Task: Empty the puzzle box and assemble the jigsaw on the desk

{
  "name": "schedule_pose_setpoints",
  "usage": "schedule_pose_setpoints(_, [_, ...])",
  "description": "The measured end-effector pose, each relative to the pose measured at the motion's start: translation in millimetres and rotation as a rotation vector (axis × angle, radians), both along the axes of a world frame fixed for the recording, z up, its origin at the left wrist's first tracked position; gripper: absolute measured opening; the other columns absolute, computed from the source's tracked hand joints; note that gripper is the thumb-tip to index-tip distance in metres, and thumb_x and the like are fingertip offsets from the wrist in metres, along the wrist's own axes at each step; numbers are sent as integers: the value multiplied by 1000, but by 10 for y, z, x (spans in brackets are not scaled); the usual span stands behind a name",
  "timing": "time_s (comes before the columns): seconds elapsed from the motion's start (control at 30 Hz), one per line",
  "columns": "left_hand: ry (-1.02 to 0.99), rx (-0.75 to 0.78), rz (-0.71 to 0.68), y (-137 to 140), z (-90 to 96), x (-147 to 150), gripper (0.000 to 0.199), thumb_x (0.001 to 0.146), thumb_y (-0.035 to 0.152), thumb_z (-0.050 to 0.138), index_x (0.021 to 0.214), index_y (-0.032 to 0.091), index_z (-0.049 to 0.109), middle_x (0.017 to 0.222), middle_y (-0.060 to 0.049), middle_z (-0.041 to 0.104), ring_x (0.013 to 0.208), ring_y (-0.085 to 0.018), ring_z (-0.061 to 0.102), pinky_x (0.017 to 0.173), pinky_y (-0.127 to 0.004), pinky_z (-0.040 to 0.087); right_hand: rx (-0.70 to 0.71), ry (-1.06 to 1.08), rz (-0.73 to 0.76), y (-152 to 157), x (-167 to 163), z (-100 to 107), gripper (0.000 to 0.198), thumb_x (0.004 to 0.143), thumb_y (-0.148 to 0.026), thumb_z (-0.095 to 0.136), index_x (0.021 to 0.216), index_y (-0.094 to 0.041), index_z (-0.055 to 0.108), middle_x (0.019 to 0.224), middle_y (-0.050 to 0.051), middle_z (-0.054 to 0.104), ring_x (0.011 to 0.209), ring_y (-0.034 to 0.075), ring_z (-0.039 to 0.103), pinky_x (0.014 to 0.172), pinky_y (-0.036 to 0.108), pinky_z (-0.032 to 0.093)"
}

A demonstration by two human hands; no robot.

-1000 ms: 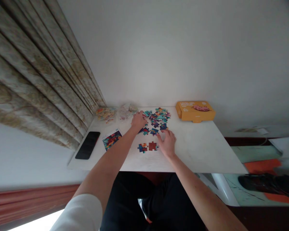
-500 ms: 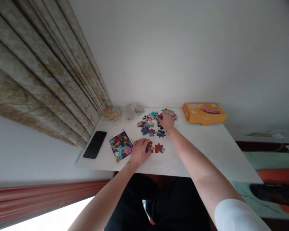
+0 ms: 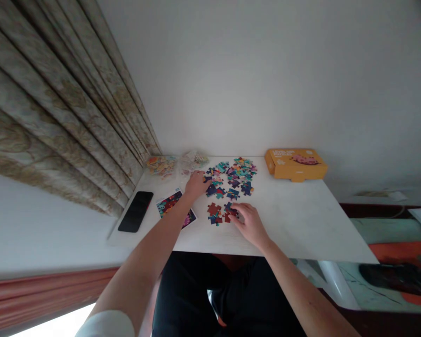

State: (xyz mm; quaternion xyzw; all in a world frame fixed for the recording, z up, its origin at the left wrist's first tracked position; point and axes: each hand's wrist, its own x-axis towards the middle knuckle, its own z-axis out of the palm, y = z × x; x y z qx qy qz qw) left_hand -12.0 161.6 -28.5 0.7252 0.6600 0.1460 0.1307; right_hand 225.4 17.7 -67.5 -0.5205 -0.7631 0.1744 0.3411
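Observation:
My left hand (image 3: 195, 186) reaches to the left edge of a spread of loose jigsaw puzzle pieces. Its fingers curl at a dark blue puzzle piece (image 3: 207, 179); the exact contact is hard to see. Near the table's front, my right hand (image 3: 250, 223) has thumb and fingers on a dark puzzle piece (image 3: 228, 206) beside a small cluster of reddish-brown puzzle pieces (image 3: 214, 209). Under my left forearm lies the picture card (image 3: 168, 202), partly covered. Colourful loose pieces (image 3: 243, 167) are heaped toward the wall.
A black phone (image 3: 136, 211) lies at the left of the white table (image 3: 284, 224). Clear bags of pieces (image 3: 193, 161) stand at the back left, by the curtain (image 3: 73, 93). A yellow puzzle box (image 3: 296, 164) sits at the back right, against the wall.
My right hand has come from the back pile to the front cluster with a dark piece. My left hand has left that cluster and moved up to the pile's left edge.

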Motion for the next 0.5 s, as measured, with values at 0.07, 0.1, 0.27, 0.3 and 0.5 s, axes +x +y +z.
schedule_pose_setpoints(0.07, [77, -83, 21, 133, 15, 82, 44, 95, 46, 69, 127, 17, 67, 136, -19, 65, 128, -33, 61, 104, -40, 51, -15, -62, -3, -155, -18, -51, 26, 99, -34, 63, 123, -28, 72, 129, 9, 74, 122, 31, 65, 105, 53, 49])
schedule_pose_setpoints(0.1, [104, -115, 22, 180, 15, 118, 43, 94, 45, 70, 126, 17, 67, 132, -19, 67, 124, -33, 63, 102, -39, 51, -21, -89, -8, -192, -29, -59, 28, 99, -33, 63, 125, -28, 71, 133, 9, 72, 125, 32, 63, 107, 53, 47])
schedule_pose_setpoints(0.27, [8, -122, 47, 314, 3, 180, 44, 85, 25, 79, 126, 14, 68, 126, -18, 71, 117, -31, 67, 101, -37, 50, -38, -125, -33, -178, -72, -18, 33, 99, -37, 63, 131, -28, 67, 136, 11, 70, 128, 32, 61, 108, 53, 47])
schedule_pose_setpoints(0.3, [-57, -108, 66, 323, 5, 162, 46, 83, 22, 80, 126, 13, 68, 126, -18, 71, 116, -30, 67, 101, -37, 51, -38, -112, -32, -169, -73, -18, 33, 100, -38, 62, 130, -28, 67, 135, 11, 70, 127, 32, 62, 108, 53, 47])
schedule_pose_setpoints(0.5, [-431, 28, 12, -53, -9, 10, 46, 79, 15, 76, 124, 20, 69, 126, -9, 71, 110, -24, 69, 101, -38, 54, 6, 136, -132, -117, 34, -143, 30, 102, -45, 58, 121, -24, 69, 121, 12, 73, 116, 28, 66, 105, 48, 52])
